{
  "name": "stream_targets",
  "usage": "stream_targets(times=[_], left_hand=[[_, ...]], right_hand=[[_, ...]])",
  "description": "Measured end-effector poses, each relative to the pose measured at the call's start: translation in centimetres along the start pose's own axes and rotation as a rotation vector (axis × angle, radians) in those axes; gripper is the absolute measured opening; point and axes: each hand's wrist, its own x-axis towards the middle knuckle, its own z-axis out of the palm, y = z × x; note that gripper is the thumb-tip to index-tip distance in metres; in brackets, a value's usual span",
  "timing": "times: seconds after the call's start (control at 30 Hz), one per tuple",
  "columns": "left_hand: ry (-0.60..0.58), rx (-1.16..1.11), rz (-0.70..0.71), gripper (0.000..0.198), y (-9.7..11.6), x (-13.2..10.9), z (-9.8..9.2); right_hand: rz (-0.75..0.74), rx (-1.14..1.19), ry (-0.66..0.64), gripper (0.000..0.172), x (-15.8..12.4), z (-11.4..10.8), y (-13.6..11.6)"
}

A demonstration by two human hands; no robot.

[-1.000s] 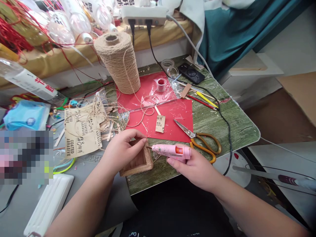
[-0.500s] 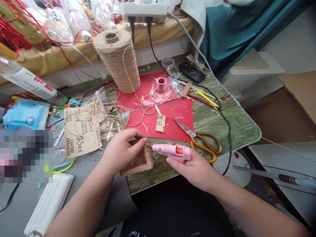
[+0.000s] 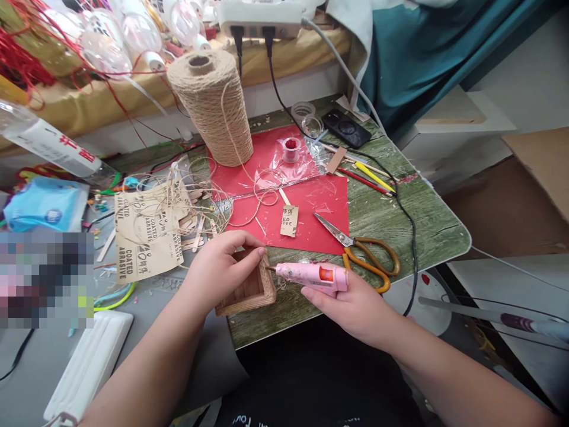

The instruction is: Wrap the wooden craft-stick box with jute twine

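glue gun crosswise, nozzle leftward toward box

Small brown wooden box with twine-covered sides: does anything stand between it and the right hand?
Only the pink hot-glue gun that the right hand holds; its nozzle points at the side of the box nearest that hand. Nothing else visible stands between.

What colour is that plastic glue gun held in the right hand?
The plastic glue gun is mostly pink, shown best in the head view.
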Motion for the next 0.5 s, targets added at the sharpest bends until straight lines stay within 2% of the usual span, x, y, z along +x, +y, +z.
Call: stream_targets(times=[0.17, 0.33, 0.5], left_hand=[[0.001, 0.007, 0.000, 0.015, -0.1, 0.0, 0.0], [-0.002, 0.013, 0.012, 0.016, -0.1, 0.0, -0.1], [-0.008, 0.004, 0.007, 0.016, 0.0, -0.1, -0.1]], right_hand=[[-0.020, -0.019, 0.015, 0.037, -0.4, 0.0, 0.4], [-0.041, -0.036, -0.076, 0.040, -0.6, -0.2, -0.4], [-0.031, -0.051, -0.076, 0.039, -0.8, -0.2, -0.8]])
